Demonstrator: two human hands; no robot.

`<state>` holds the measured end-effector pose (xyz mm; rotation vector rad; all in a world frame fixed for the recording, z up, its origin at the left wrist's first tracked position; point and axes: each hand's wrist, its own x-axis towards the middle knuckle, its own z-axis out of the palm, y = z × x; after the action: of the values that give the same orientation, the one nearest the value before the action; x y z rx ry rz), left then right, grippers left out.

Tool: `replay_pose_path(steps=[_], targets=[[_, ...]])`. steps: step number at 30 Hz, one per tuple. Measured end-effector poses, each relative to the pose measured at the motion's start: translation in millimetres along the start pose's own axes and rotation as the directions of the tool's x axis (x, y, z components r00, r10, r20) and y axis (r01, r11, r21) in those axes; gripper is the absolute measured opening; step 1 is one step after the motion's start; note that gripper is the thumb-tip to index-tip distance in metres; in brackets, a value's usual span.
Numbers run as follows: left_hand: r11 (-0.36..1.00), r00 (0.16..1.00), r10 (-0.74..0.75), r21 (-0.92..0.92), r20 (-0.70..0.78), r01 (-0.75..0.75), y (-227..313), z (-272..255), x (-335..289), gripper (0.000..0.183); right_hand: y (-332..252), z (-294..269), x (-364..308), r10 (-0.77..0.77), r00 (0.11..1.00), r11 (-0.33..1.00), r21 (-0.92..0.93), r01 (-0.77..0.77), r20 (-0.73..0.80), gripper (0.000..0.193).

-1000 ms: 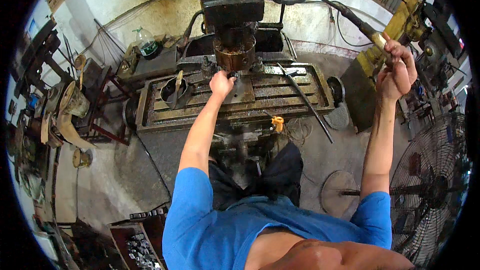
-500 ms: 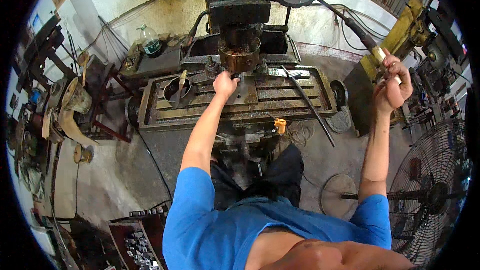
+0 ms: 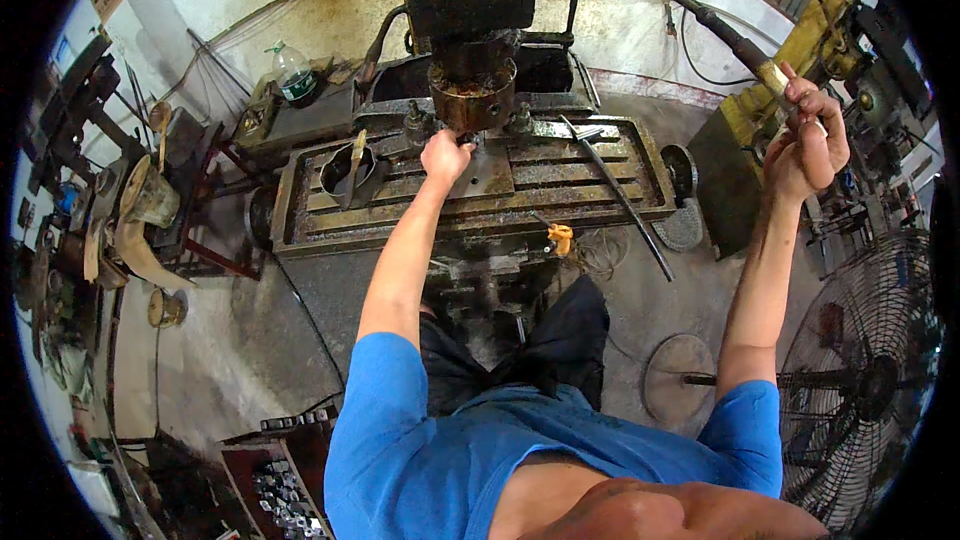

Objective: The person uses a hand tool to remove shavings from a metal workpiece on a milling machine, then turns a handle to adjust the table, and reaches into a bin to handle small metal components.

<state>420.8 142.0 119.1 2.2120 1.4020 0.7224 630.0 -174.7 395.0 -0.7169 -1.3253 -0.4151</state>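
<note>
My left hand (image 3: 447, 156) is closed above the slotted milling machine table (image 3: 570, 185), just under the round spindle head (image 3: 473, 95). A small dark piece shows at its fingertips, too hidden to name. Out to the right, my right hand (image 3: 808, 148) has its fingers curled round the pale end of a long lever (image 3: 728, 37), which slants down from the machine's head. A metal bar (image 3: 590, 130) is fixed across the back of the table. Beside my left hand sits a dark open can (image 3: 345, 183) with a brush (image 3: 357, 152) standing in it.
A long dark rod (image 3: 620, 202) lies over the table's front edge. An orange-yellow object (image 3: 560, 238) hangs at that edge. A large fan (image 3: 875, 385) stands at lower right, a bin of metal parts (image 3: 283, 500) at lower left. A clear bottle (image 3: 293, 75) stands behind.
My right hand and the lever's end have shifted slightly right and up. My left hand stays at the same place under the spindle head. The whole view has tilted a little.
</note>
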Motion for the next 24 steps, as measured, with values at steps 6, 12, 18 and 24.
replay_pose_path(steps=[6, 12, 18, 24], targets=[[0.999, 1.0, 0.015, 0.034, 0.017, -0.016, -2, 1, 1, 0.037, 5, -2, -5, -0.015, 1.0, 1.0, 0.015, 0.015, -0.019, 0.01], [0.993, 0.998, -0.048, 0.106, 0.026, 0.045, 8, -7, -4, 0.037, 11, 2, -46, 0.013, 0.992, 1.0, 0.027, -0.01, -0.129, 0.014], [0.998, 1.0, -0.004, 0.059, -0.017, 0.005, 13, -8, -8, 0.036, 6, -1, -27, 0.0, 0.996, 0.998, -0.06, -0.005, -0.088, 0.014], [0.997, 1.0, -0.015, 0.076, 0.006, 0.014, 10, -11, -7, 0.038, 11, 1, -46, -0.027, 0.995, 0.999, 0.018, 0.029, -0.097, 0.013]])
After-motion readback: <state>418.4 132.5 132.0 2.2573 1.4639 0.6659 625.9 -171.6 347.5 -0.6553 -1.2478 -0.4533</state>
